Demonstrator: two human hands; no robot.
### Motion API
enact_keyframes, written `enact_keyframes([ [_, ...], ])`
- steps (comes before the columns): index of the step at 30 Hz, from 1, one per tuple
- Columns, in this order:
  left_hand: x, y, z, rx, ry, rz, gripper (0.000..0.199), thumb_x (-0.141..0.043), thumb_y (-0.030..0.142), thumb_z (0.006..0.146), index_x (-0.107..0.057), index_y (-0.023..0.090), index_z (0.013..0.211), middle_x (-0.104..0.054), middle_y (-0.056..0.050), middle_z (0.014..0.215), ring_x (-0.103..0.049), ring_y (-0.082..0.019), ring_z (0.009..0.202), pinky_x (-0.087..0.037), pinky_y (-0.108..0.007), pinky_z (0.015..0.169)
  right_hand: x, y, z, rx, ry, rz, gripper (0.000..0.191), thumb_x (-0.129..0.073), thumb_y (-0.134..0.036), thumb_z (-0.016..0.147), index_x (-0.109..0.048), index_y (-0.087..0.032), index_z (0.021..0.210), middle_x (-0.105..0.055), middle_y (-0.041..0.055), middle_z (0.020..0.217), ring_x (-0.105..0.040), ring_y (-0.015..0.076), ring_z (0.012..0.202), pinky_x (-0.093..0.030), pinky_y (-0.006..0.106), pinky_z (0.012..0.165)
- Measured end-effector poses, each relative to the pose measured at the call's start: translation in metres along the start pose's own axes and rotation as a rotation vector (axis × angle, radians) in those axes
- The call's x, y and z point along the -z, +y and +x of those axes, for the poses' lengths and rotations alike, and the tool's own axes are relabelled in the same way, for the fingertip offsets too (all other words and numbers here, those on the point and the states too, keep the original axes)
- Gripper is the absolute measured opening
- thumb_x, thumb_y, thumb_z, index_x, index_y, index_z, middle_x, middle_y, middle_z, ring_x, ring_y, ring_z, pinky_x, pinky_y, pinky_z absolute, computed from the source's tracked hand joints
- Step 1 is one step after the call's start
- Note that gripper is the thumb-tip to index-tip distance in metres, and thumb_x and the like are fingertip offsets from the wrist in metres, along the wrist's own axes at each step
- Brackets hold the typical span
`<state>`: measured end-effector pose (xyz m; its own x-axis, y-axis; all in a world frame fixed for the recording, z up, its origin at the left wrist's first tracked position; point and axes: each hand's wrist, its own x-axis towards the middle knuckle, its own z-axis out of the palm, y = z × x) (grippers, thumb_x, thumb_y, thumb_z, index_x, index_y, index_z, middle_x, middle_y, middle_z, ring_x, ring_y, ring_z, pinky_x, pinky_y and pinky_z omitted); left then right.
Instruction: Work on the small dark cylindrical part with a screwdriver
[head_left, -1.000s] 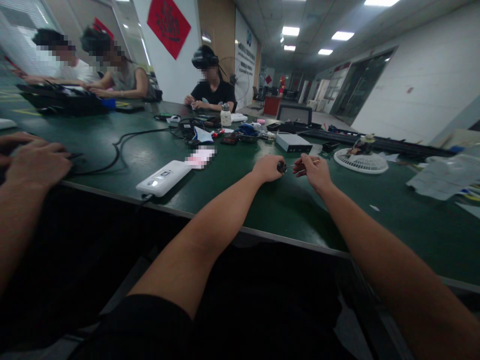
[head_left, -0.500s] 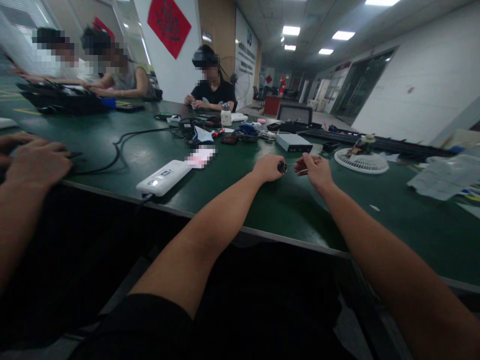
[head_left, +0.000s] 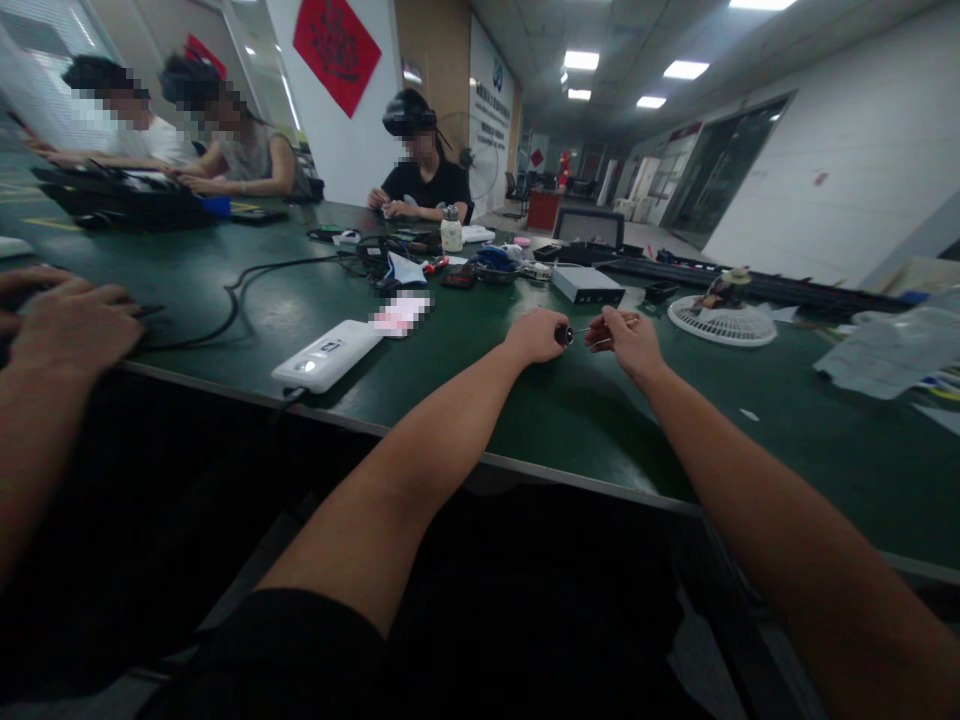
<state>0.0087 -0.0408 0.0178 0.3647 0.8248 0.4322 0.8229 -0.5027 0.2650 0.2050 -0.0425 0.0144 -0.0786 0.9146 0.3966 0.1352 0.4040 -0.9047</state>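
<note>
Above the green table, my left hand is wrapped round a dark cylindrical object, whose round end faces my other hand. My right hand is just to the right, its thumb and fingers pinched on a thin metal piece that reaches toward the dark object. What exactly the thin piece is cannot be made out. Behind my hands lies a grey metal box. To the right rests a white round fan grille with parts on top.
A white power bank with a cable lies left, beside a blurred bright item. A co-worker's hands are at the far left. Cables, a white bottle and small parts lie behind; plastic wrap sits right. Other people sit across the table.
My right hand has shifted very slightly left toward the dark object. My left hand stays in place with its grip unchanged.
</note>
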Motion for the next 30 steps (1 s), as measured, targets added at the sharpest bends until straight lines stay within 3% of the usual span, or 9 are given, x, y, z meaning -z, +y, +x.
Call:
enact_keyframes([
  [7,0.0002,0.0008,0.0000,-0.015,-0.010,0.013,0.035,-0.077,0.026,0.079,-0.081,0.023,0.114,-0.080,-0.009,0.105,-0.073,-0.028,0.103,-0.057,-0.036,0.092,0.0021,-0.0009,0.0007,-0.040,0.003,-0.019,0.054,-0.067,-0.074,0.085,-0.065,-0.022,0.072,-0.068,0.0066,0.062,-0.070,0.0217,0.059,-0.059,0.035,0.055],
  [12,0.0016,0.0017,-0.0006,-0.020,0.001,0.015,0.032,-0.073,0.027,0.082,-0.081,0.023,0.113,-0.080,-0.009,0.103,-0.073,-0.028,0.101,-0.057,-0.036,0.091,0.0008,-0.0013,-0.0010,0.004,0.022,-0.021,0.055,-0.066,-0.076,0.085,-0.067,-0.021,0.078,-0.072,0.0070,0.069,-0.072,0.0216,0.064,-0.060,0.033,0.057],
  [18,0.0015,0.0014,0.0000,-0.053,-0.019,0.080,0.035,-0.072,0.024,0.080,-0.082,0.025,0.113,-0.080,-0.009,0.104,-0.073,-0.029,0.104,-0.057,-0.037,0.091,-0.0010,-0.0018,-0.0025,0.024,-0.020,-0.113,0.056,-0.066,-0.076,0.084,-0.067,-0.022,0.071,-0.071,0.0066,0.064,-0.069,0.0196,0.059,-0.056,0.031,0.053],
  [22,0.0028,0.0026,-0.0005,-0.059,-0.011,0.128,0.037,-0.070,0.024,0.082,-0.081,0.026,0.117,-0.080,-0.008,0.108,-0.072,-0.030,0.109,-0.056,-0.038,0.095,0.0016,-0.0060,-0.0043,0.069,0.062,-0.154,0.057,-0.063,-0.076,0.087,-0.067,-0.022,0.070,-0.069,0.0057,0.061,-0.067,0.0182,0.054,-0.054,0.029,0.050],
  [25,0.0039,0.0029,-0.0011,-0.016,-0.009,0.150,0.037,-0.070,0.023,0.083,-0.080,0.028,0.118,-0.079,-0.008,0.111,-0.071,-0.029,0.112,-0.055,-0.037,0.097,0.0032,-0.0088,-0.0061,0.108,0.109,-0.143,0.055,-0.064,-0.075,0.087,-0.069,-0.021,0.082,-0.071,0.0046,0.066,-0.068,0.0170,0.053,-0.052,0.027,0.048],
  [28,0.0035,0.0011,-0.0014,0.038,-0.014,0.139,0.036,-0.069,0.021,0.082,-0.080,0.028,0.116,-0.079,-0.007,0.111,-0.071,-0.028,0.109,-0.056,-0.036,0.095,0.0034,-0.0077,-0.0062,0.082,0.034,-0.160,0.049,-0.067,-0.071,0.087,-0.070,-0.023,0.097,-0.070,0.0012,0.064,-0.068,0.0173,0.052,-0.051,0.027,0.047],
  [30,0.0022,-0.0009,-0.0012,0.076,-0.009,0.118,0.035,-0.069,0.022,0.082,-0.080,0.027,0.115,-0.079,-0.009,0.109,-0.072,-0.029,0.106,-0.057,-0.037,0.093,0.0031,-0.0038,-0.0051,0.059,-0.054,-0.240,0.041,-0.071,-0.064,0.087,-0.069,-0.023,0.095,-0.071,0.0014,0.065,-0.069,0.0187,0.056,-0.050,0.028,0.047],
])
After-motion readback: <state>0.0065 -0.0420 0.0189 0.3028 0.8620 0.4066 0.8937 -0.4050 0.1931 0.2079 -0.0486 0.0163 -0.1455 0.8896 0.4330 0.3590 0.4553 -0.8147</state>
